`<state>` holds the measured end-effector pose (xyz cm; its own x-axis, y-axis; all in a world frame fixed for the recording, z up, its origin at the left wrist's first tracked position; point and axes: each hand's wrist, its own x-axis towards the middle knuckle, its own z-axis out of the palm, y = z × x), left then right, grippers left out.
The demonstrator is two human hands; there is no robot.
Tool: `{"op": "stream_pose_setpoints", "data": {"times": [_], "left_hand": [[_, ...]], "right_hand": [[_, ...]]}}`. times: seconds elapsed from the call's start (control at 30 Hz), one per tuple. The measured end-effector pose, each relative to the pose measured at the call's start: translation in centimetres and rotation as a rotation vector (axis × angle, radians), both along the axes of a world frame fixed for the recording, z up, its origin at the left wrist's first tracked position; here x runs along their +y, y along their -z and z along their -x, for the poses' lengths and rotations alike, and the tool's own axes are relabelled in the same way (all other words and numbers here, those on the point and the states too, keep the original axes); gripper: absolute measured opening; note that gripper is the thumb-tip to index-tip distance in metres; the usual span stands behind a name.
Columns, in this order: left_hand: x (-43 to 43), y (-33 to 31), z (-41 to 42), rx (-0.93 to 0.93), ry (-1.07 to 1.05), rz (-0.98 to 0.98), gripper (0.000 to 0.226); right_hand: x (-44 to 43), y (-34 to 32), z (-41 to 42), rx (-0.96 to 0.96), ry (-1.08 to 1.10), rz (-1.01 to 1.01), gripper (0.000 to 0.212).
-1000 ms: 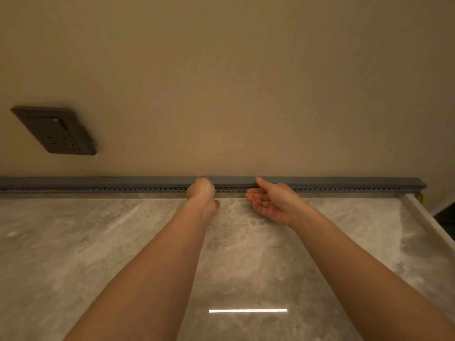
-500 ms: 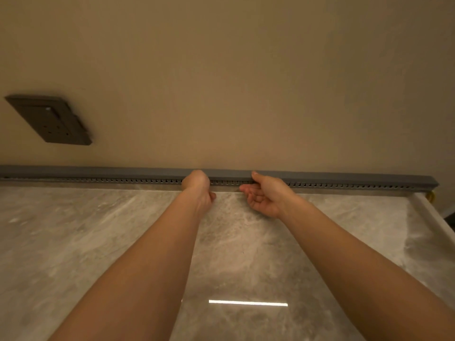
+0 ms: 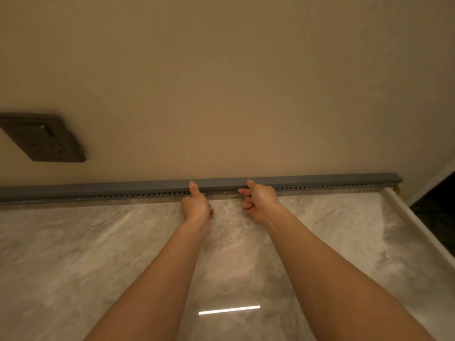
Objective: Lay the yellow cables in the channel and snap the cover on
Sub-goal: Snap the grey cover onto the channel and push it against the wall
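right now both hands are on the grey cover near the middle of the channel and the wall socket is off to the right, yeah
Not quite. The wall socket is off to the left, not the right; the head view shows it. The rest holds: the left hand and the right hand are both on the grey cover near the middle of the channel.

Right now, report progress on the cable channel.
Done: grey cover lies along the channel; only a yellow cable tip shows at its right end. In hand: left hand and right hand press thumbs on its middle. Left: probably pressing outward; whether snapped, cannot tell.
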<state>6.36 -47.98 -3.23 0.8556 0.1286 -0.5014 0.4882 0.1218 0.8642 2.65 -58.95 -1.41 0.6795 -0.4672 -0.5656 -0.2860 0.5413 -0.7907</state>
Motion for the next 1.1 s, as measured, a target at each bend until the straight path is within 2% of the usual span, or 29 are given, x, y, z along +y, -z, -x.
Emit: {"op": "stream_pose_setpoints", "data": {"times": [0.1, 0.2, 0.33, 0.53, 0.63, 0.77, 0.93, 1.1], "left_hand": [[0.0, -0.2, -0.3, 0.035, 0.031, 0.056, 0.049], [-1.1, -0.4, 0.8, 0.045, 0.206, 0.042, 0.049], [-3.2, -0.7, 1.9, 0.073, 0.391, -0.011, 0.051], [-5.1, -1.0, 2.4, 0.018, 0.286, 0.018, 0.058], [-5.3, -1.1, 2.2, 0.010, 0.263, -0.033, 0.058], [-5.4, -1.2, 2.1, 0.031, 0.273, -0.039, 0.057], [-5.4, -1.5, 2.1, 0.074, 0.281, -0.080, 0.052], [-5.8, -2.0, 2.3, 0.108, 0.235, -0.016, 0.047]], "right_hand": [[0.3, 0.6, -0.2, -0.023, 0.052, 0.017, 0.011], [0.0, 0.7, -0.1, -0.055, 0.056, -0.003, 0.021], [-0.3, 0.6, 0.2, -0.082, 0.026, -0.015, 0.020], [-0.6, 0.3, 0.7, -0.138, -0.022, -0.060, 0.032], [-0.9, 0.2, 0.9, -0.140, -0.057, -0.076, 0.032], [-1.3, 0.0, 1.0, -0.083, -0.119, -0.098, 0.026], [-2.7, 0.2, 1.9, 0.003, -0.240, -0.080, 0.033], [-6.6, 0.4, 3.5, -0.003, -0.289, -0.090, 0.035]]}}
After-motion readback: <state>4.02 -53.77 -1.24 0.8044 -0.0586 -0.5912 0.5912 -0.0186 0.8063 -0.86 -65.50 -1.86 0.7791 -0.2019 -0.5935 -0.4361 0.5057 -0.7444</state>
